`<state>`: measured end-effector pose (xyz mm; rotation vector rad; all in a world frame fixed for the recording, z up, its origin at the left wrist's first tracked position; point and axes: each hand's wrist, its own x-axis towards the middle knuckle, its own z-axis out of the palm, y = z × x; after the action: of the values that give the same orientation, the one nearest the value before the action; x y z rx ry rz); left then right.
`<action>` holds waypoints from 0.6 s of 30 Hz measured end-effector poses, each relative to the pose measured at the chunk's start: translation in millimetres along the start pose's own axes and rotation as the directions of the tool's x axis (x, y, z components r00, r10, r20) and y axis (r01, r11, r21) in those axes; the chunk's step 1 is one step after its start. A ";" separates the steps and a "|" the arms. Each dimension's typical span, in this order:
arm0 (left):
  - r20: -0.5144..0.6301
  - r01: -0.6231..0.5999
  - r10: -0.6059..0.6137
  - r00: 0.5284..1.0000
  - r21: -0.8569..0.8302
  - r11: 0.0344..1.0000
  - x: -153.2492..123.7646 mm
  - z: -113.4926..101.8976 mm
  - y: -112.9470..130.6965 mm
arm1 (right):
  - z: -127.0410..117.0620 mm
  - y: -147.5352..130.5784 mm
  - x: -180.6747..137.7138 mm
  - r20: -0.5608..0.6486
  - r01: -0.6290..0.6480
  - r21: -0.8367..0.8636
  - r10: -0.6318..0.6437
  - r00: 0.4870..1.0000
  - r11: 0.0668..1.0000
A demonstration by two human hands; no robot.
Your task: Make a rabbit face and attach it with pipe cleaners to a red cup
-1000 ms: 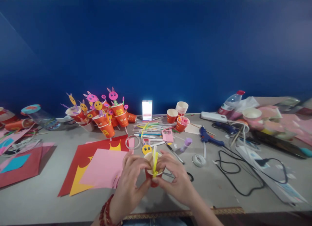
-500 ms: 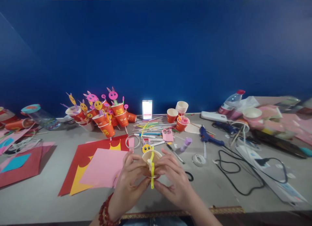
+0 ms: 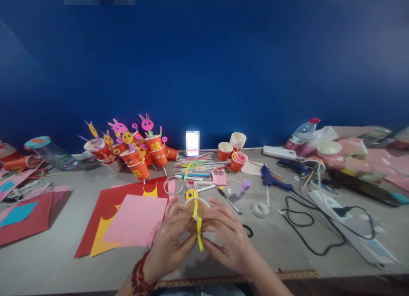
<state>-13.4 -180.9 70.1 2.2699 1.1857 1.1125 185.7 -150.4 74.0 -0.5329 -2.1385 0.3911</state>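
Between both hands a paper cup (image 3: 203, 208) is held with its open mouth tilted up at me. My left hand (image 3: 174, 230), a red bead bracelet at its wrist, curls its fingers round the left side of the cup. The fingers of my right hand (image 3: 228, 236) close on the right side. A bent yellow straw (image 3: 200, 234) runs out of the cup over its near rim, between my thumbs. A small white piece shows at its middle. Just beyond the far rim is a yellow bunny face (image 3: 191, 194) with two eyes; its attachment to the straw is hidden.
Red and pink paper sheets (image 3: 136, 219) lie left, below red cups with bunny figures (image 3: 139, 170). A lit phone (image 3: 192, 143) stands at the back. On the right are a purple glue stick (image 3: 244, 187), tape (image 3: 260, 208), a blue glue gun (image 3: 275, 181) and black cable (image 3: 322, 251).
The cup has tipped slightly, and the yellow straw now leans more, its upper part shifted left. Both hands keep their grip. The whole view has shifted a little.
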 end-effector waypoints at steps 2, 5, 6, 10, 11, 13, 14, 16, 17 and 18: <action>-0.015 -0.019 0.019 1.000 -0.012 1.000 -0.7 1.1 -1.1 | 0.6 -1.0 0.8 -0.005 0.004 0.004 -0.004 1.000 1.000; -0.040 -0.015 0.013 0.999 -0.037 0.999 -1.1 3.6 -2.8 | 0.5 -1.8 2.2 0.005 -0.005 -0.003 0.005 1.000 1.000; -0.041 -0.008 0.006 0.999 -0.040 0.999 -1.1 4.3 -3.4 | 0.2 -1.8 2.7 0.011 -0.007 -0.007 0.008 1.000 1.000; -0.027 -0.015 0.013 1.000 -0.059 0.998 -0.6 4.3 -6.1 | -0.7 -2.3 4.6 0.014 -0.002 -0.007 0.002 1.000 1.000; -0.025 -0.025 0.023 0.999 -0.067 0.997 -0.4 3.9 -7.1 | -0.6 -2.7 5.2 0.014 0.001 -0.003 -0.001 1.000 1.000; -0.026 -0.036 0.034 0.999 -0.084 0.996 -0.2 3.7 -9.7 | 0.0 -3.6 6.1 0.015 0.001 -0.001 -0.001 1.000 1.000; -0.026 -0.037 0.034 0.999 -0.097 0.995 -0.1 3.9 -11.1 | 0.4 -3.9 6.2 0.018 -0.003 -0.005 0.003 1.000 1.000; -0.018 -0.033 0.031 0.999 -0.138 0.990 0.0 5.2 -14.0 | 1.0 -4.2 5.5 0.028 -0.017 -0.017 0.017 0.999 1.000; -0.014 -0.029 0.027 1.000 -0.166 0.986 -0.1 5.9 -15.3 | 1.2 -4.1 4.6 0.036 -0.022 -0.019 0.023 0.999 1.000; -0.006 -0.020 0.020 1.000 -0.195 0.981 -0.2 6.7 -16.7 | 1.4 -3.8 3.2 0.035 -0.024 -0.018 0.024 0.999 1.000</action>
<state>-17.2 -171.0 55.6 2.1359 1.0095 1.1857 182.0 -152.2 77.1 -0.5661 -2.1733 0.3976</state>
